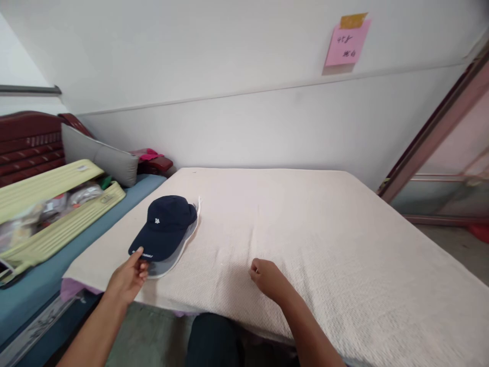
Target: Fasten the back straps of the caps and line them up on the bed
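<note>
A navy baseball cap (168, 227) with a small white emblem is at the left of the cloth-covered table (305, 229). My left hand (128, 278) pinches the front edge of its brim, thumb on top and fingers below. Under the cap is a greyish, see-through piece with a white rim (173, 261); I cannot tell exactly what it is. My right hand (264, 275) is curled into a loose fist just over the cloth near the front of the table. Nothing shows in it.
On the blue seat (145, 186) at the left is an open yellow case (110, 199) with packets in it. A grey cushion (103, 153) leans behind it. The white wall (237, 132) borders the table's far edge and bears a pink note (347, 43). A doorway frame (431, 127) is at the right.
</note>
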A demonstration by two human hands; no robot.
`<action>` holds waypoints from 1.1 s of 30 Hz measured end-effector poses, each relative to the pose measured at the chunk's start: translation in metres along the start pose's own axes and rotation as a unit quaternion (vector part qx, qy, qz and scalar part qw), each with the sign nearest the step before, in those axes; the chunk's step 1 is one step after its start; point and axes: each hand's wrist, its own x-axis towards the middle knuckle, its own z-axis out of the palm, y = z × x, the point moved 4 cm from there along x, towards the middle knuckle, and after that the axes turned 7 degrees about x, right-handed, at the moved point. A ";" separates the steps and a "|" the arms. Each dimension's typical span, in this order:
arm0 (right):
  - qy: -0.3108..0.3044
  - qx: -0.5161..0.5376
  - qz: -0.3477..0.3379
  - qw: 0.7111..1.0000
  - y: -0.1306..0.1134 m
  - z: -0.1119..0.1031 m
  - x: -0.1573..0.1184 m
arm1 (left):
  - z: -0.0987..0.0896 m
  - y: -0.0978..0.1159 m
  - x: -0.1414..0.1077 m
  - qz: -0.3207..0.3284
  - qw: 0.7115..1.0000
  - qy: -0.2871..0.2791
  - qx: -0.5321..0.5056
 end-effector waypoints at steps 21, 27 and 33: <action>0.069 0.773 0.030 0.629 0.024 -0.051 0.002 | 0.143 -0.118 -0.183 -0.124 0.853 -0.500 0.084; -0.025 0.748 -0.001 0.663 0.036 -0.055 -0.020 | 0.164 -0.083 -0.153 -0.243 0.794 -0.554 -0.059; -0.091 0.723 -0.010 0.685 0.035 -0.046 -0.031 | 0.218 -0.072 -0.125 -0.285 0.875 -0.391 -0.026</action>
